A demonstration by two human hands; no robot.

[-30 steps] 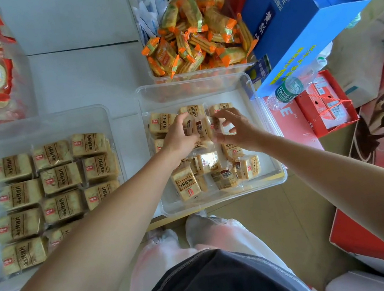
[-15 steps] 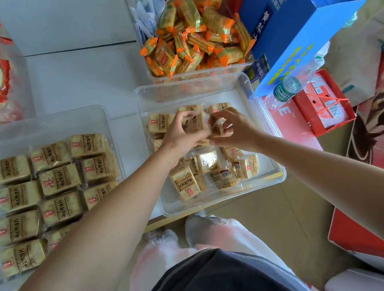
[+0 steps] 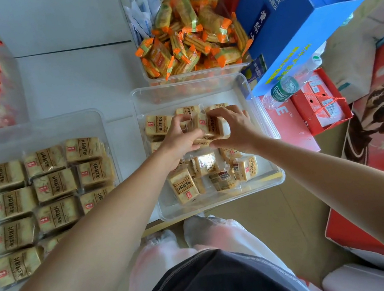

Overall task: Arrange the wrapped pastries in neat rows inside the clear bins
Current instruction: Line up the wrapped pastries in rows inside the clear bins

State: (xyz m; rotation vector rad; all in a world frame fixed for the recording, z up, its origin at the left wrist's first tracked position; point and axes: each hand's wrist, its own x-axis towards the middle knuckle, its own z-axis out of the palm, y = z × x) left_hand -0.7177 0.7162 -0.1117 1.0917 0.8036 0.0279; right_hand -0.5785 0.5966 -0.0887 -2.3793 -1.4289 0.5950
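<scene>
Both hands, left hand (image 3: 180, 142) and right hand (image 3: 235, 129), grip one tan clear-wrapped pastry (image 3: 209, 125) with red label square; blue "SPSE" gift bag (image 3: 290, 12) beside the clear plastic bin (image 3: 273, 175)

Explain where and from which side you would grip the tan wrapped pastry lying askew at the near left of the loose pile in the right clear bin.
Grip the tan wrapped pastry across its two long edges, coming straight down from above. It lies flat, label up, its near and left sides clear of the clear plastic bin wall, while other packets crowd its far right side.
</scene>
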